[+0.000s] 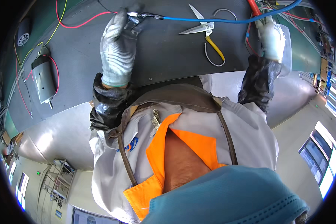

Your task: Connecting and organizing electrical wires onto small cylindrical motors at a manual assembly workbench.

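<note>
My left hand (118, 48), in a pale knit glove with dark fingertips, is closed around a wire joint at the top of the view. Black tape (151, 15) wraps this joint, and a blue cable (212, 20) runs from it to the upper right. A red wire (89, 20) meets the hand from the left. My gloved right hand (271, 40) is smeared by motion, just below the blue cable and the end of a red rod-like thing (254, 7). Its grip cannot be made out. Open scissors (207, 28) with a yellow-sleeved handle lie between my hands.
A grey cylindrical motor (44, 79) with wires lies at the left of the dark work mat (175, 56). Another dark cylinder (24, 33) sits farther left. A translucent plastic container (286, 48) stands beside my right hand. More wires (298, 28) run along the right.
</note>
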The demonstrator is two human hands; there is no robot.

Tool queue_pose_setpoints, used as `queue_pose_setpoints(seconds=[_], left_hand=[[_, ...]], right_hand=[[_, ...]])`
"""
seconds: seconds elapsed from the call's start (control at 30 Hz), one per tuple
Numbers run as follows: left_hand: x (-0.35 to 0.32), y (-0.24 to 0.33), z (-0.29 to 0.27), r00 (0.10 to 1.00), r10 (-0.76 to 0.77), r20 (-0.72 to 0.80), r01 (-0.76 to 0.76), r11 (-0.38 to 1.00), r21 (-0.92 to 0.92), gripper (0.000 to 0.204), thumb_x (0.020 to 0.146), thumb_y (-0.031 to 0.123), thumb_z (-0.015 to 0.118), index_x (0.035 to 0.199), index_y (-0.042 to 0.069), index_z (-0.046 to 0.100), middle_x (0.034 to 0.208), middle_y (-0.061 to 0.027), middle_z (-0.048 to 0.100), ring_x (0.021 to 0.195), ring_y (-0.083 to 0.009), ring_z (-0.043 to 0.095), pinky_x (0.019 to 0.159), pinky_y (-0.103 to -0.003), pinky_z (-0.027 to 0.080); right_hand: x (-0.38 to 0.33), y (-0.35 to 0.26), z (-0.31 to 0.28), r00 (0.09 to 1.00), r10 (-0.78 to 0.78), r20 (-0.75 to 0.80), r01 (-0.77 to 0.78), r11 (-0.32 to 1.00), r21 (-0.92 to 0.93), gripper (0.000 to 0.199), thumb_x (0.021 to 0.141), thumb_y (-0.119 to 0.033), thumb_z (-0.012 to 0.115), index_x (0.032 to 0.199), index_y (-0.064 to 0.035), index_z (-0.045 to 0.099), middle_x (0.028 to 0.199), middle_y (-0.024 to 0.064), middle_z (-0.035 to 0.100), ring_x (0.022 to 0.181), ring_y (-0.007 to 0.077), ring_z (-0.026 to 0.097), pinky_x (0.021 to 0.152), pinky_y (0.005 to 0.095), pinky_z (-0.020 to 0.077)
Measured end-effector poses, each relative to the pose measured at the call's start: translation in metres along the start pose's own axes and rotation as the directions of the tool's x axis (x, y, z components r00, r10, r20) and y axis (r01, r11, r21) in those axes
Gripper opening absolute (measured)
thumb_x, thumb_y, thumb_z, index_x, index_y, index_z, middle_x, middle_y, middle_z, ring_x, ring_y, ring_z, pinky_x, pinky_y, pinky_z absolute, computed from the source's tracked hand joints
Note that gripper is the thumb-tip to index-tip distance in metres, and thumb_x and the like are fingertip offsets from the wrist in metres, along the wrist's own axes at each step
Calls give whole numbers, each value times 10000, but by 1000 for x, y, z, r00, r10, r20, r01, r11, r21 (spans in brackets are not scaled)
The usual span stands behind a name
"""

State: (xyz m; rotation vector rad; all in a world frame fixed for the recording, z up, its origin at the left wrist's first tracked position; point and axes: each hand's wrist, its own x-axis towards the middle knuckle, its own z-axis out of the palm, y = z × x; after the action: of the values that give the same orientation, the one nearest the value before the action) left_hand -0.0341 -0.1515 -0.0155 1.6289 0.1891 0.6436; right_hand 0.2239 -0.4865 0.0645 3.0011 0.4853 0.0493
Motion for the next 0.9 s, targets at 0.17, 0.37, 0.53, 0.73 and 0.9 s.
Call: queue_pose_setpoints(seconds=[0.17, 0.37, 0.53, 0.73, 0.9], left_hand=[[-2, 14, 8, 943, -330, -35, 254, 785, -564, 287, 1010, -21, 513, 1283, -78, 582, 1195, -132, 679, 1096, -236, 668, 953, -381, 570], [-4, 10, 7, 908, 409, 88, -409, 824, 392, 273, 1015, 65, 540, 1236, -46, 656, 1231, -89, 718, 1098, -137, 662, 940, -310, 525], [21, 29, 30, 933, -359, -6, 217, 579, -786, 300, 1069, 183, 492, 1285, 29, 631, 1158, -44, 701, 1036, -139, 655, 902, -342, 550], [33, 13, 1, 931, -362, 42, 235, 507, -829, 335, 1097, 284, 496, 1316, 58, 612, 1120, -42, 691, 1007, -136, 668, 893, -361, 568], [32, 14, 1, 956, -254, -144, 55, 642, -765, 310, 1087, 231, 513, 1235, -1, 656, 1068, -54, 684, 995, -149, 648, 893, -407, 578]], right_hand=[[43, 50, 74, 987, -103, -125, 118, 987, 114, 641, 845, -276, 765, 1396, -35, 543, 1010, 228, 728, 950, 482, 677, 859, 530, 547], [-12, -91, -7, 729, -542, -419, 654, 733, 189, 629, 883, -175, 759, 1464, -129, 524, 1225, 176, 657, 1039, 361, 688, 859, 408, 562], [-34, -160, -22, 561, -689, -458, 805, 582, 110, 583, 873, -190, 763, 1422, -140, 573, 1049, 158, 664, 924, 382, 680, 763, 450, 566], [-26, -171, -33, 576, -760, -301, 720, 298, 627, 464, 918, -142, 684, 1374, -73, 627, 1227, 133, 705, 1035, 268, 696, 841, 374, 561], [-16, -175, -48, 707, -662, 250, -99, 257, 961, 511, 941, -156, 688, 1421, -9, 597, 1290, 68, 684, 1052, 119, 653, 778, 209, 541]])
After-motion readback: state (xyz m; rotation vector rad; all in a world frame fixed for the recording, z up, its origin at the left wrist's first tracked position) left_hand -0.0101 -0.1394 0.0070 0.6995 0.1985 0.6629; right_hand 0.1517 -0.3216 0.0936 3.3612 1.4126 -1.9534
